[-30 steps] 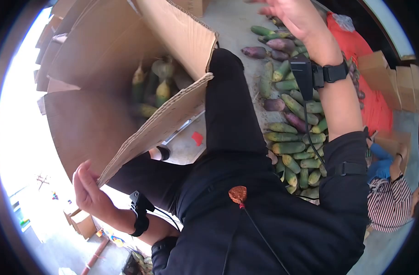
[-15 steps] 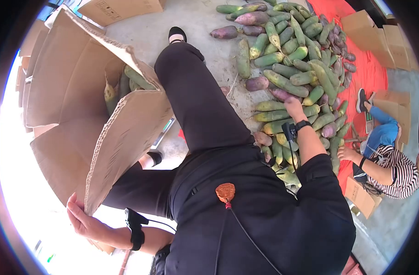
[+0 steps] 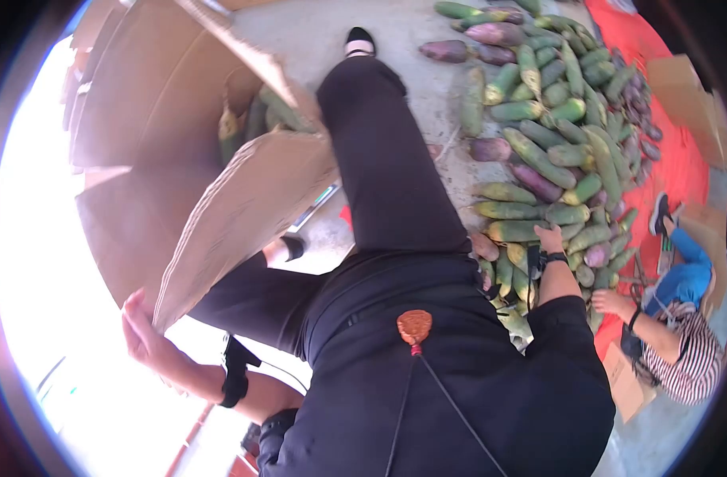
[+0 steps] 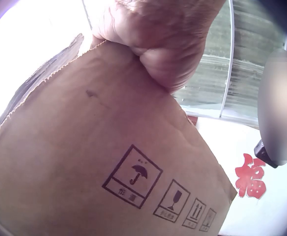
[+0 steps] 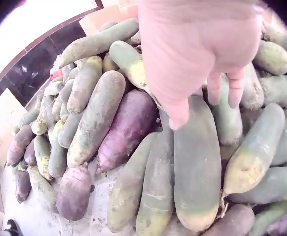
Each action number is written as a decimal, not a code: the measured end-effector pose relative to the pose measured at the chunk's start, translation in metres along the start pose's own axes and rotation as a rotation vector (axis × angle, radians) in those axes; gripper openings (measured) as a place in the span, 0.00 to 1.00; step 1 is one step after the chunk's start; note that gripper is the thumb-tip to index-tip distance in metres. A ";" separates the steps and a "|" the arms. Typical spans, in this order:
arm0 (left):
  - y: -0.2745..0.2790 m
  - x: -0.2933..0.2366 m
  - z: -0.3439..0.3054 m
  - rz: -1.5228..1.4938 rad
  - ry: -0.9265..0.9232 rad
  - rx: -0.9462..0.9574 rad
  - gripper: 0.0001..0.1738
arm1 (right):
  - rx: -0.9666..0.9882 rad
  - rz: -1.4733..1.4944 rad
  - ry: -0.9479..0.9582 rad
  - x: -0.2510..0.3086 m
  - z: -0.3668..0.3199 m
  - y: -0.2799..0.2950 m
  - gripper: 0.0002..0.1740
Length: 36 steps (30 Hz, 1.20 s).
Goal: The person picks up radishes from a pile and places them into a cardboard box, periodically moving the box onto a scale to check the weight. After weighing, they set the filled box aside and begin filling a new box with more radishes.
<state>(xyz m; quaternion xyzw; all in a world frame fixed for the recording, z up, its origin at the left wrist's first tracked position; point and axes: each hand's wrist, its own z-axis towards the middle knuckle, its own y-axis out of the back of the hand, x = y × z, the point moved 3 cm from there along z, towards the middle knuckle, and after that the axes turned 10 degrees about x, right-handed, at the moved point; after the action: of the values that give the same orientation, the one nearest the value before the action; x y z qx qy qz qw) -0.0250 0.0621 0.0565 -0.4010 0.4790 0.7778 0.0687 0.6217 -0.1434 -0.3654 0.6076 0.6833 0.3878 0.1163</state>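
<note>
In the head view, my left hand (image 3: 147, 342) is at the lower corner of a raised carton flap (image 3: 244, 207), its fingers fairly straight. The left wrist view shows the hand's heel (image 4: 158, 44) against the printed cardboard (image 4: 84, 128); its fingertips are hidden. My right hand (image 3: 549, 238) is down at the floor pile of radishes. Seen from the right wrist, that hand (image 5: 197, 49) straddles the upper end of a large green radish (image 5: 197, 167), thumb on one side and fingertips on the other. A purple radish (image 5: 128, 125) lies beside it.
Green radishes (image 3: 276, 111) lie inside the carton. A red sheet (image 3: 677, 159) extends beyond the pile. Someone in a striped top (image 3: 685, 358) is at the right, near other cartons (image 3: 689, 103). My bent leg (image 3: 387, 151) separates carton and pile.
My right hand has come down from raised in the air to the pile, then shifted slightly along it onto a green radish. My left hand has stayed at the flap. The head view has shifted.
</note>
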 end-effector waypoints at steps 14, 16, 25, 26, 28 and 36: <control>0.006 0.009 0.000 -0.013 -0.188 0.061 0.13 | -0.026 0.529 -0.102 0.077 -0.063 -0.017 0.35; 0.006 0.011 -0.001 -0.047 -0.179 0.062 0.12 | -0.043 0.449 0.058 0.081 -0.057 -0.029 0.35; 0.009 0.008 -0.006 -0.066 -0.239 0.100 0.09 | -0.219 0.155 0.710 0.235 -0.135 0.035 0.34; 0.009 0.007 -0.007 -0.073 -0.239 0.093 0.09 | -0.212 0.277 0.805 0.256 -0.146 0.051 0.32; 0.009 0.006 -0.007 -0.078 -0.241 0.075 0.09 | -0.211 0.468 0.982 0.304 -0.191 0.088 0.29; 0.010 0.003 -0.006 -0.049 -0.250 0.075 0.09 | 0.092 1.029 1.761 0.460 -0.343 0.148 0.14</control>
<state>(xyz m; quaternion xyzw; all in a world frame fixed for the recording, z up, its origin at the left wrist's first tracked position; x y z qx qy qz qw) -0.0289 0.0510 0.0600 -0.3097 0.4855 0.8014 0.1615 0.4071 0.1414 0.1078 0.3304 0.1962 0.6733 -0.6317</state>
